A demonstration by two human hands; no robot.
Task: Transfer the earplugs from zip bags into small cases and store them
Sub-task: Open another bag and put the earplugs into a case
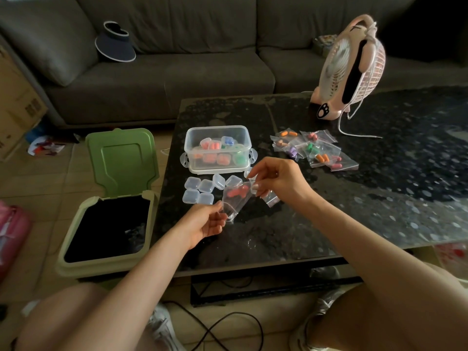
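Note:
My right hand (276,179) pinches the top of a clear zip bag (236,196) holding red earplugs, tilted above the dark table (329,219). My left hand (209,221) grips a small clear open case (229,212) right under the bag's lower end. Several shut empty small cases (202,190) lie just beyond my left hand. Behind them stands a clear storage box (217,149) with several filled cases inside. A pile of zip bags with coloured earplugs (314,150) lies to the right of the box.
A green bin (109,216) with its lid up stands on the floor left of the table. A pink fan (352,69) stands at the table's far side, its white cord trailing. A grey sofa (177,59) lies behind. Cables run on the floor by my knees.

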